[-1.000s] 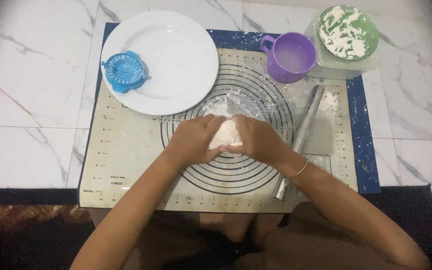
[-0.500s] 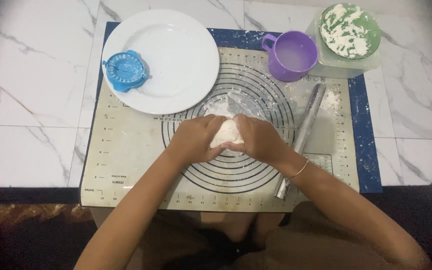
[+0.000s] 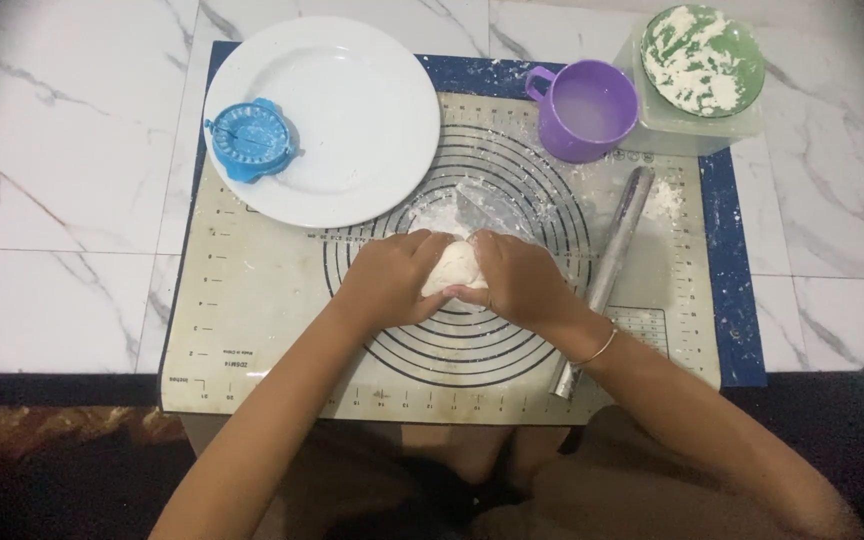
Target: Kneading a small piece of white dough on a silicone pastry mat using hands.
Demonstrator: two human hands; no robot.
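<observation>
A lump of white dough sits between both of my hands over the ringed middle of the beige baking mat. My left hand cups the dough from the left with fingers curled around it. My right hand presses against it from the right, a thin bracelet on its wrist. Most of the dough is hidden by my fingers. Loose flour is scattered on the mat just beyond my hands.
A white plate with a blue dumpling press lies at the back left. A purple mug and a green bowl of flour in a clear tub stand at the back right. A metal rolling pin lies right of my hands.
My hands stay closed around the dough in the same spot, with only a slight shift of the fingers. Nothing else has moved.
</observation>
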